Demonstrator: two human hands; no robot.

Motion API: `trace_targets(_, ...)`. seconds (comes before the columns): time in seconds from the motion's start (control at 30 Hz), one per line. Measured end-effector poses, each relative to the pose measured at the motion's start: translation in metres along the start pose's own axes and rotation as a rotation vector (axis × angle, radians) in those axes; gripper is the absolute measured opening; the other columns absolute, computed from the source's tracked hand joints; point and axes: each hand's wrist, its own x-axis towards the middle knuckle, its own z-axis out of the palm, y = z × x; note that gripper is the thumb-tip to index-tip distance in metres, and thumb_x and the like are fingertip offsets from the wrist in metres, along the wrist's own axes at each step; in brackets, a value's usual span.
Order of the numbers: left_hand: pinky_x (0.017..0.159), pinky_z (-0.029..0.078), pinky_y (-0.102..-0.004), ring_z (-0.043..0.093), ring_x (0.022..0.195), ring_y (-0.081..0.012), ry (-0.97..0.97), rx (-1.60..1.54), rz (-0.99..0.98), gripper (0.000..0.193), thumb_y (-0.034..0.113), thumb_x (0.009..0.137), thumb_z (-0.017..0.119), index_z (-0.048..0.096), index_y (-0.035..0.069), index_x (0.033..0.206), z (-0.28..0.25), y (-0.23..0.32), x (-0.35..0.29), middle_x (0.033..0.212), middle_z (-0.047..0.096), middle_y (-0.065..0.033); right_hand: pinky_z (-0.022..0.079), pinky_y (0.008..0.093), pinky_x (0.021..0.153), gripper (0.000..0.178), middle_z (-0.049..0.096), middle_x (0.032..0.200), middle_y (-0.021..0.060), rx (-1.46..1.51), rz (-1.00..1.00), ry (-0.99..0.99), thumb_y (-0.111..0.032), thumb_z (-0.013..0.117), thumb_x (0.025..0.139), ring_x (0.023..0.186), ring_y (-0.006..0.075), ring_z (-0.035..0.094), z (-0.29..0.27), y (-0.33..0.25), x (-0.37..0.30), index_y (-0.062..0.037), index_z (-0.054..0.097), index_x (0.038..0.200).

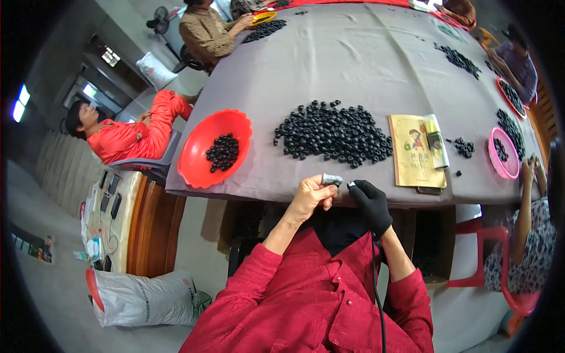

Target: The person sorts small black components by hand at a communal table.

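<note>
Just off the table's near edge, my left hand [309, 201] is bare except for a grey-white wrap on one finger. Its thumb and finger pinch a small black piece [338, 183], mostly covered by the fingertips. Close beside it on the right, my right hand [372, 205] wears a black glove, its fingers closed together. A small pale spot shows at the gloved fingertips; what they grip cannot be made out. Beyond both hands lies a wide pile of small black ring-shaped parts [332, 134]. A red scalloped bowl [194, 150] to the left holds more such parts.
A yellow booklet [410, 159] lies right of the pile, with a clear-and-yellow packet [435, 141] on it. A pink basket [505, 169] stands farther right. Other people sit around the grey-covered table [365, 65]. A white sack [144, 299] lies on the floor at left.
</note>
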Motion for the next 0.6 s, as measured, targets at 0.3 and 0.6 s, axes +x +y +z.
trace_targets(0.3,0.037,0.037,-0.0198,0.046,0.043,-0.0049,0.614,0.439,0.385,0.016,0.004,0.078,0.059,0.057,0.001,0.094,-0.101,0.11,-0.042,0.065,0.058,-0.0052,0.041,0.0215,0.067,0.023,0.057,0.081,-0.0028,-0.026,-0.027,-0.007,-0.018,0.057,0.084,0.074,0.0053,0.048,0.002,-0.001,0.004,0.0006,0.06,0.097)
trace_targets(0.6,0.049,0.035,-0.02,0.04,0.055,-0.0019,0.681,0.881,0.39,0.018,0.008,0.076,0.062,0.061,0.003,0.094,-0.114,0.096,-0.023,0.061,0.05,0.0047,0.044,0.0248,0.074,0.025,0.062,0.088,0.0036,-0.072,0.015,0.001,-0.019,0.058,0.083,0.082,0.0094,0.054,0.002,0.001,0.003,0.0011,0.06,0.099)
